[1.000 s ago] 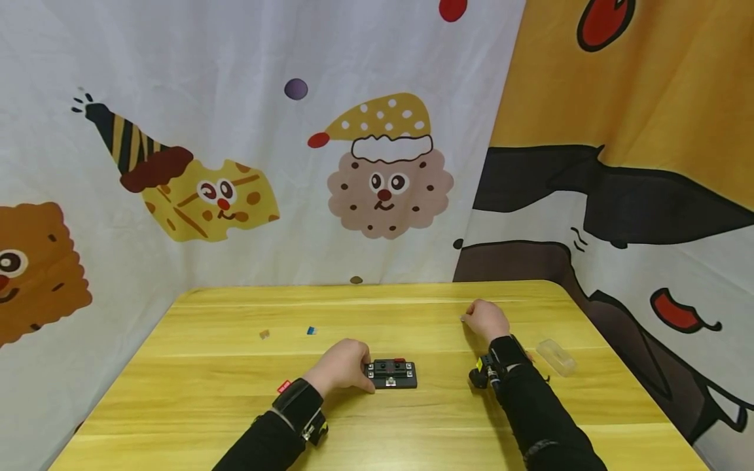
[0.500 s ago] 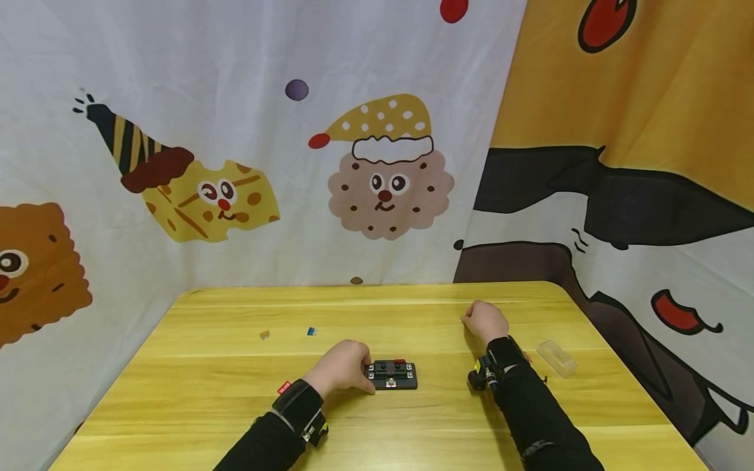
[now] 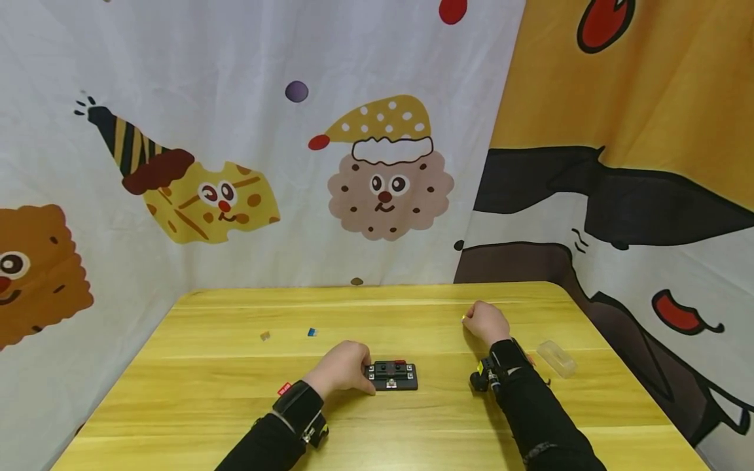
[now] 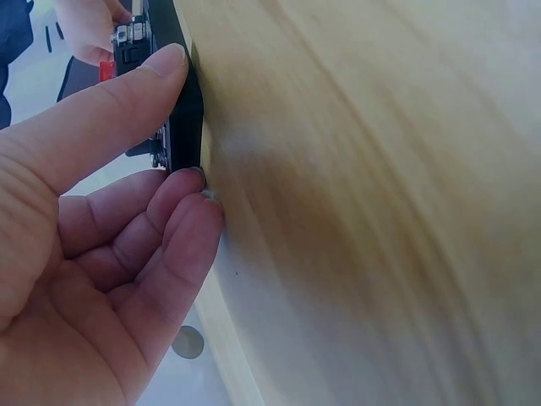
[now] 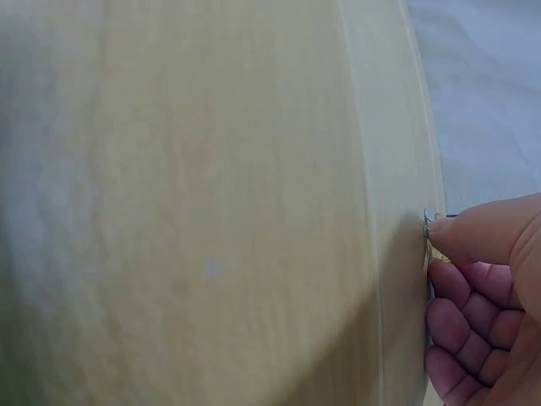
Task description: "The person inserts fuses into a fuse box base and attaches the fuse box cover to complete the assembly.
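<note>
In the head view my left hand [image 3: 341, 367] grips the left end of a black base with metal terminals [image 3: 396, 376] and a red part at its back. The left wrist view has the thumb on one face of the black base [image 4: 187, 127] and curled fingers at its end, near the tabletop. Farther off to the right, my right hand [image 3: 487, 322] pinches a small shiny piece [image 5: 428, 218] between thumb and forefinger, close to the table surface. The fingers cover most of that piece, so its kind is unclear. Its other fingers are curled.
A clear plastic box [image 3: 556, 358] lies right of the right wrist. Back left on the wooden table [image 3: 235, 379] are a small blue-and-white piece [image 3: 312, 332] and a small tan piece [image 3: 265, 336]. A printed curtain [image 3: 247, 118] hangs behind the table.
The right hand stays in nearly the same spot, and the small piece at its fingertips now catches yellow light. The left hand and the black base have not visibly moved.
</note>
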The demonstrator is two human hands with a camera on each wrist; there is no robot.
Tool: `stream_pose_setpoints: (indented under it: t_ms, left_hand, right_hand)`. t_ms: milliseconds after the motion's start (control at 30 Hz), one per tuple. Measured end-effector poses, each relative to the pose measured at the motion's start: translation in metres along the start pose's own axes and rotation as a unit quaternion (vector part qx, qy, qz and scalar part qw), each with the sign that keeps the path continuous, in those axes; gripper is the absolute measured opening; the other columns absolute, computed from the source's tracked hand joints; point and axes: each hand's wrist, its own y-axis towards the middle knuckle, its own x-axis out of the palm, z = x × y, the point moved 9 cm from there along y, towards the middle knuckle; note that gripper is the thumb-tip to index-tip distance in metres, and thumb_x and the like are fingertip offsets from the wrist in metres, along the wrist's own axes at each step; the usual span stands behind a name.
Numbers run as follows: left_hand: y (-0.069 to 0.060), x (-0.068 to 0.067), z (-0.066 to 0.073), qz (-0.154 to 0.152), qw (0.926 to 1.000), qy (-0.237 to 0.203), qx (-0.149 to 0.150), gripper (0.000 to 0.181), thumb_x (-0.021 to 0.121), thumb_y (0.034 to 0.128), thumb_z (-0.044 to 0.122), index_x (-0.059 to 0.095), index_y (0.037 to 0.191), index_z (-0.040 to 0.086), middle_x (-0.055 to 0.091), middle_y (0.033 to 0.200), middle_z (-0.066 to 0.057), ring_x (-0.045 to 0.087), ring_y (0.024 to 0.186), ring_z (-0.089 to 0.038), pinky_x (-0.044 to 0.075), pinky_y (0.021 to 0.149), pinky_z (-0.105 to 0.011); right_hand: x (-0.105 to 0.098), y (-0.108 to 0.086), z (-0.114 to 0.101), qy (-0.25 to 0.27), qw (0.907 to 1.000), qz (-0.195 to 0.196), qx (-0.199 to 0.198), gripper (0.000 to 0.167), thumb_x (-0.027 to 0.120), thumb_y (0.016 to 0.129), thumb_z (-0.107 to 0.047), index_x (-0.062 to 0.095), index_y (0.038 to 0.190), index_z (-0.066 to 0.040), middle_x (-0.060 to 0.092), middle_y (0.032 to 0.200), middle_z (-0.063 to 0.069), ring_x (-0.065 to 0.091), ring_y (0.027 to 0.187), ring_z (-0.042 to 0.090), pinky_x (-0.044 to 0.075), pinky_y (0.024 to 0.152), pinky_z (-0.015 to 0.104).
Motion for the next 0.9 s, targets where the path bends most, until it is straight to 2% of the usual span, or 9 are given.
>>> stream_pose_setpoints:
  t_ms: [267, 500, 900]
  left_hand:
    - [-0.001, -0.001, 0.002, -0.001, 1.0000, -0.003, -0.001, 0.038, 0.094, 0.0631, 0.028, 0.064, 0.077, 0.011, 0.053, 0.069, 0.008, 0.046, 0.062, -0.009, 0.042, 0.063, -0.026]
    - [-0.001, -0.001, 0.002, 0.001, 1.0000, 0.000, -0.002, 0.038, 0.095, 0.0622, 0.028, 0.064, 0.077, 0.011, 0.054, 0.069, 0.009, 0.046, 0.063, -0.009, 0.043, 0.064, -0.025]
    - [-0.002, -0.003, 0.004, 0.000, 1.0000, -0.001, -0.009, 0.039, 0.095, 0.0625, 0.028, 0.066, 0.080, 0.008, 0.055, 0.071, 0.008, 0.048, 0.064, -0.010, 0.043, 0.065, -0.026]
  right_hand:
    - [-0.001, -0.001, 0.002, 0.013, 0.9998, 0.004, -0.013, 0.017, 0.071, 0.089, -0.016, 0.061, 0.090, -0.003, 0.062, 0.084, 0.010, 0.058, 0.074, 0.027, 0.047, 0.074, 0.046]
    - [-0.002, -0.001, 0.000, 0.022, 0.9994, 0.003, -0.025, 0.018, 0.073, 0.088, -0.013, 0.056, 0.085, -0.007, 0.058, 0.080, 0.008, 0.053, 0.072, 0.026, 0.042, 0.070, 0.042]
    - [-0.008, -0.011, -0.008, 0.030, 0.9982, 0.012, -0.051, 0.017, 0.072, 0.088, -0.011, 0.056, 0.086, -0.007, 0.057, 0.078, 0.006, 0.050, 0.068, 0.024, 0.040, 0.065, 0.038]
